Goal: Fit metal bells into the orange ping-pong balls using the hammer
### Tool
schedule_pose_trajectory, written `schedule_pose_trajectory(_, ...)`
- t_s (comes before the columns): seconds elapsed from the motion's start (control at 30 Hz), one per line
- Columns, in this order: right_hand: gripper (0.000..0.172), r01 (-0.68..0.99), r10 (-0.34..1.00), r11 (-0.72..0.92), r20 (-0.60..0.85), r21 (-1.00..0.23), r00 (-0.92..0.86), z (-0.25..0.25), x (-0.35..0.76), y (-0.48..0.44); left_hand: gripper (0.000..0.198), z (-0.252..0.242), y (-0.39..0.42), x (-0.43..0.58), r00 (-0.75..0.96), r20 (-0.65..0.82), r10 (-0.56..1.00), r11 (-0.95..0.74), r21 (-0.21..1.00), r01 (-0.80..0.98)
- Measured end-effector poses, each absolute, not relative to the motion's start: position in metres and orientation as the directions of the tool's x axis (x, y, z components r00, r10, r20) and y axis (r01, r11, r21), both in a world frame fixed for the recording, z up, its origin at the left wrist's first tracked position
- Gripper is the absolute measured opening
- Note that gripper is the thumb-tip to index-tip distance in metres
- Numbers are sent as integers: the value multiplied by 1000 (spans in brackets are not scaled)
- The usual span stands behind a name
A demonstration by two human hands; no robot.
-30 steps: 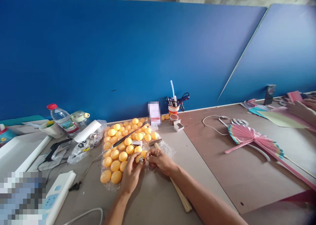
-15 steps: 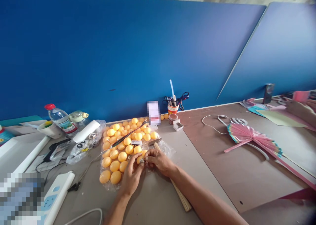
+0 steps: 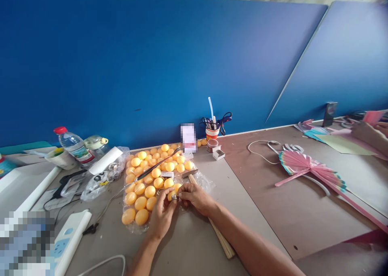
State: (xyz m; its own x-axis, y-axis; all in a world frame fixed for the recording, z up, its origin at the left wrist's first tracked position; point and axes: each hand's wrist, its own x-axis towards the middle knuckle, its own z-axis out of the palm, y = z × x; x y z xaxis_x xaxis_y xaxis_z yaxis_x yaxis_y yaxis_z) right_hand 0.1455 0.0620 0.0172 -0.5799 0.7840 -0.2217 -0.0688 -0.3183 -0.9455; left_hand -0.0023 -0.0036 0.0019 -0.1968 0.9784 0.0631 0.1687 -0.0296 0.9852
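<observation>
Low over the near edge of a sheet of orange balls [image 3: 140, 203], my left hand [image 3: 163, 217] pinches a small shiny silver metal piece [image 3: 174, 197]. My right hand [image 3: 195, 197] meets it from the other side, its thumb and fingertips closed at the piece. The exact kind of this piece is too small to tell. The balls look like table tennis balls in clear plastic wrap. A hammer head [image 3: 190, 173] shows just beyond my right hand. Pale wooden sticks [image 3: 222, 241] stick out below my right forearm. A long dark thin tool [image 3: 157, 165] lies across the balls.
Bottle [image 3: 74, 146], plastic bags [image 3: 104, 179] and a white power strip [image 3: 71, 239] stand left. At the back are a cup of tools [image 3: 212, 133] and a small open box [image 3: 218, 154]. A pink paper fan [image 3: 312, 167] lies right, near another person's hand [image 3: 365, 134].
My hands stay almost still, both at the small metal piece. At the far right, the other person's hand and the pink item have shifted slightly.
</observation>
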Motion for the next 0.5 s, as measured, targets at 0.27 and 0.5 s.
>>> schedule_pose_trajectory(0.27,18,-39,780,-335,-254,-941,-573,14,145,63,38,2,-4,-1,-192,75,979,-40,983,178)
schedule_pose_trajectory(0.5,17,-61,778,-338,-242,-939,-580,9,145,63,35,5,-5,0,-184,121,975,-77,971,227)
